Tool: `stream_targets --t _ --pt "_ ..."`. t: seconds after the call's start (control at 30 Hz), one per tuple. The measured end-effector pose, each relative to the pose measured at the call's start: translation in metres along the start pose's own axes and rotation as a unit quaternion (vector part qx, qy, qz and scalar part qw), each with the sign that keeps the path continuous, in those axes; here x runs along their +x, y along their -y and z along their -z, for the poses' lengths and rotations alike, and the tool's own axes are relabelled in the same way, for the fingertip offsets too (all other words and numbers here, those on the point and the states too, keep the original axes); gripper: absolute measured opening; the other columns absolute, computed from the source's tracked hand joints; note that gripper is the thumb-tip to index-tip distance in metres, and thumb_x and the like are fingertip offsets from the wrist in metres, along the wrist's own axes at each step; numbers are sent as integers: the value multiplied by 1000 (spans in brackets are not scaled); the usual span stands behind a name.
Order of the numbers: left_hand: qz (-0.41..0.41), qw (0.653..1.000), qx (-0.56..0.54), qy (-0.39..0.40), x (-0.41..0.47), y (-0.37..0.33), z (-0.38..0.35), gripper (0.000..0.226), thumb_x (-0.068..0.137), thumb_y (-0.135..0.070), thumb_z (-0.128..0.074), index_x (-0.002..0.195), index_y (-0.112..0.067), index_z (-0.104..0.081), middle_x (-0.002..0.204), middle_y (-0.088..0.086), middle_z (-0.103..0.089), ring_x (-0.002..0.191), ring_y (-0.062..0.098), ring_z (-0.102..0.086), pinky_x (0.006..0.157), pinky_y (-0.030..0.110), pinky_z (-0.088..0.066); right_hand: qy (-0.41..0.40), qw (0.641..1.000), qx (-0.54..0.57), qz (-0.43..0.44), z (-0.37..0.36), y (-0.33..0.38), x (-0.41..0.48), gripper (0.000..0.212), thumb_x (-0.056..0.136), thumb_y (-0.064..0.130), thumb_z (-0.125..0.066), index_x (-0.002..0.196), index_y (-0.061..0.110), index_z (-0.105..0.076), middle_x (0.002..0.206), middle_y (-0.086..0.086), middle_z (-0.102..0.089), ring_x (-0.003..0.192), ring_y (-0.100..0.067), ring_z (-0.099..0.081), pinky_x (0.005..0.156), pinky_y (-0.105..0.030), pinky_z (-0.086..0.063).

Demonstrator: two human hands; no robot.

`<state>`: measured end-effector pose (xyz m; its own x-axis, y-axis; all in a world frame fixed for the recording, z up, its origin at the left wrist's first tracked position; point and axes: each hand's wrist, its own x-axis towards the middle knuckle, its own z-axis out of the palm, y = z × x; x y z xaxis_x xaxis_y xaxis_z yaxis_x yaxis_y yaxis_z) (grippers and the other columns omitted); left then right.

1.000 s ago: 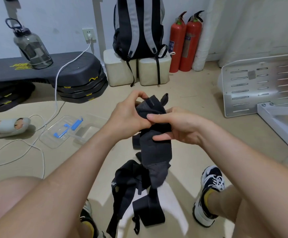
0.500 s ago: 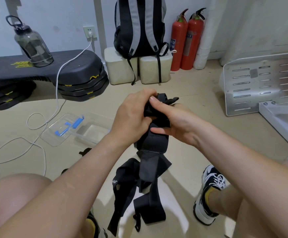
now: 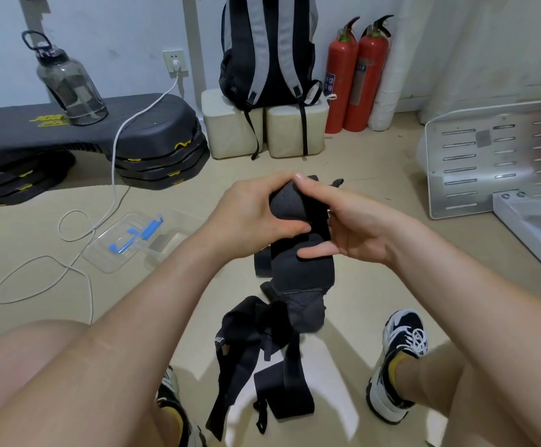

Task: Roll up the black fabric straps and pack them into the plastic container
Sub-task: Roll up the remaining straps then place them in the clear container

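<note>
– While both hands are up between the knees, what has the left hand got?
– Its fingers are curled round the rolled top end of a wide black fabric strap, with the thumb pressed on the roll.
– And the right hand?
– It pinches the same strap: forefinger stretched over the roll's top, thumb against the flat part below. The unrolled tail hangs over a loose heap of black straps on the beige floor.
– Where is the clear plastic container?
– On the floor to the left, well apart from the hands, beside its clear lid with 2 blue clips. A white cable loops near it.
</note>
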<state>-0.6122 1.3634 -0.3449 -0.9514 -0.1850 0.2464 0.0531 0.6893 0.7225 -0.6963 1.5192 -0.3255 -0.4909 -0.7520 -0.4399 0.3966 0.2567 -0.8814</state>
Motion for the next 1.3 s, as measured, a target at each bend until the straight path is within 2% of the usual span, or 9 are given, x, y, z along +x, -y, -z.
stream_targets --t 0.2,0.3,0.43,0.6,0.83,1.0,1.17,1.23,1.3 --pt "-107 986 117 -50 0 8 -15 59 69 -29 -79 125 -19 -62 117 -5 -66 108 19 -60 90 44 -50 -7 1000 15 -17 0 2 0 39 88 55 -62 106 22 -71 97 0 -77 90 -16 -74 66 -34 -62" --pt "-107 990 68 -54 1 9 -15 60 71 -25 -81 127 -20 -61 121 -4 -63 115 14 -57 99 38 -46 -28 999 35 8 -1 1 1 35 91 50 -61 107 20 -69 86 3 -77 82 -13 -74 64 -32 -62" --pt "73 989 -123 -22 0 -2 -11 75 70 -16 -87 134 -34 -52 123 -6 -59 113 7 -60 96 23 -50 -46 997 55 26 0 3 2 33 94 43 -61 109 15 -68 77 5 -76 71 -10 -74 58 -27 -59" --pt "272 864 -421 46 -2 -6 -8 52 75 -26 -77 121 -8 -62 108 10 -74 98 25 -72 82 39 -60 -66 994 77 28 6 10 4 29 90 42 -66 100 14 -69 75 2 -72 63 -9 -70 48 -20 -53" --pt "349 808 -475 12 -4 -11 -17 11 91 -8 -65 98 1 -66 74 9 -72 60 13 -68 56 21 -55 -105 990 12 93 7 3 8 8 94 27 -67 98 21 -64 85 0 -68 59 -10 -64 41 -15 -42" --pt "391 782 -475 -100 -4 -17 -27 55 84 -8 -76 130 -7 -47 89 11 -68 51 9 -66 45 19 -49 -148 977 1 155 5 0 13 29 94 12 -67 120 23 -61 100 0 -66 69 -13 -66 46 -18 -45" --pt "344 830 -429 -88 -8 -20 -21 41 86 0 -72 111 -21 -47 84 12 -64 44 9 -54 47 18 -49 -197 964 4 181 10 -2 21 34 94 6 -65 118 28 -59 109 -2 -64 84 -20 -66 49 -21 -48" --pt "277 885 -372 -36 -9 -20 -15 36 80 3 -76 105 -17 -59 91 9 -65 59 12 -63 58 22 -55 -202 962 8 182 12 -2 22 33 94 5 -65 117 29 -59 107 -2 -65 82 -21 -67 49 -21 -48" --pt "209 954 -217 8 -10 -17 -12 56 69 -1 -85 116 -21 -63 106 0 -65 86 12 -66 76 24 -56 -203 963 12 175 12 -2 23 33 94 5 -64 119 27 -59 104 -3 -66 74 -22 -69 47 -21 -48"
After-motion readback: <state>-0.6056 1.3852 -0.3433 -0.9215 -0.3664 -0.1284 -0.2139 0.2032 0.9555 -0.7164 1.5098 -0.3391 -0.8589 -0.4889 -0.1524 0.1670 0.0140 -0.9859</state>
